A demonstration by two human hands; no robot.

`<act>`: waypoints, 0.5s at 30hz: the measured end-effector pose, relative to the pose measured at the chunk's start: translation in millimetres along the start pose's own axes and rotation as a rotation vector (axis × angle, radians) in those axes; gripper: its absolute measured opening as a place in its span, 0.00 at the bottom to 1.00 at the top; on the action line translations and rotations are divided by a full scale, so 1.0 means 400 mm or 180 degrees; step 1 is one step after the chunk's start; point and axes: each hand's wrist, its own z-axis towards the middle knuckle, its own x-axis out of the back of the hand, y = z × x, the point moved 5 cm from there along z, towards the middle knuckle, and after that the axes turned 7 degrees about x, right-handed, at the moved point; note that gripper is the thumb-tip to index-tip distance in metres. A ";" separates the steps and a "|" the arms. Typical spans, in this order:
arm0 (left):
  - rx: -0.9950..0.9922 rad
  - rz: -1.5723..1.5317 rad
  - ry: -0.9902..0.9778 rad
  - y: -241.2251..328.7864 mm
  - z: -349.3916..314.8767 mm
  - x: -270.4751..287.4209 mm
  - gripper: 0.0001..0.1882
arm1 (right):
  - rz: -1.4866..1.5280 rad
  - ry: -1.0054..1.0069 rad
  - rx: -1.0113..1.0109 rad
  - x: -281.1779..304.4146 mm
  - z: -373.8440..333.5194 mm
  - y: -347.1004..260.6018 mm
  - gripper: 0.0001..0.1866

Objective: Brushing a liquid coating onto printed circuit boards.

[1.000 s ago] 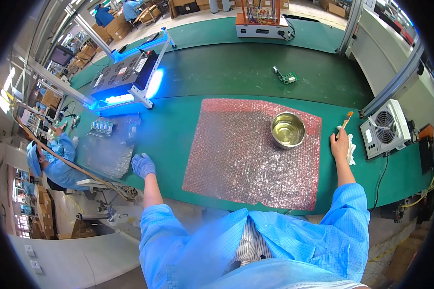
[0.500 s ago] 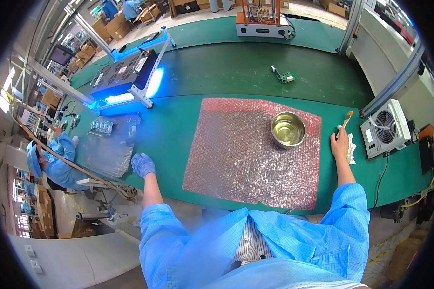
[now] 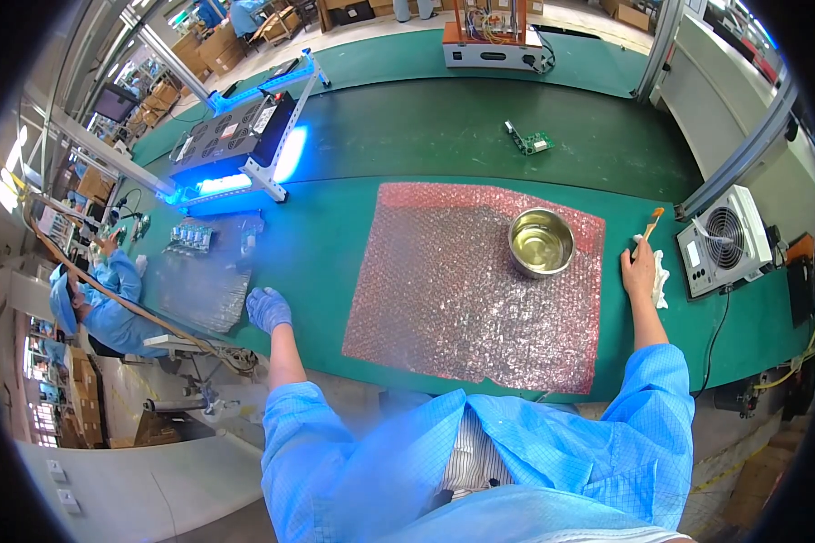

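Observation:
My right hand [image 3: 639, 269] is closed around the handle of a brush [image 3: 652, 223] with orange-brown bristles, pointing away from me. Beside that hand a crumpled white cloth [image 3: 661, 281] lies on the bench. My left hand [image 3: 269, 310], in a bluish glove, rests on the green bench near its front edge with nothing visible in it and its fingers loosely extended. Between my hands lies a sheet of pinkish bubble wrap [image 3: 444, 299]. A round metal bowl [image 3: 566, 261] of clear yellowish liquid sits on its right part.
Beyond the mat, a green circuit board [image 3: 536, 143] lies on a dark green conveyor belt [image 3: 407, 127]. A fan unit [image 3: 724, 240] stands at right. A black box with fan grilles [image 3: 235, 136] sits on a blue-lit frame at left. A clear bubble-wrap sheet [image 3: 199, 290] carries boards near a co-worker [image 3: 118, 290].
On the belt, the circuit board has shifted slightly left. Both my hands, the brush and the bowl stay where they were.

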 end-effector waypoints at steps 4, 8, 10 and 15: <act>-0.0053 -0.0019 0.0172 -0.002 -0.001 -0.002 0.18 | 0.0042 -0.0131 -0.0104 0.010 0.002 -0.016 0.20; -0.0099 -0.0035 0.0057 0.004 -0.005 0.002 0.17 | 0.0043 -0.0038 -0.0058 0.015 0.000 -0.018 0.21; -0.0205 -0.0139 0.0355 0.001 -0.004 0.003 0.16 | 0.0045 -0.0092 -0.0085 0.012 0.001 -0.015 0.21; -0.0183 -0.0155 0.0304 0.001 -0.004 0.006 0.15 | 0.0055 -0.0132 -0.0106 0.012 0.002 -0.015 0.21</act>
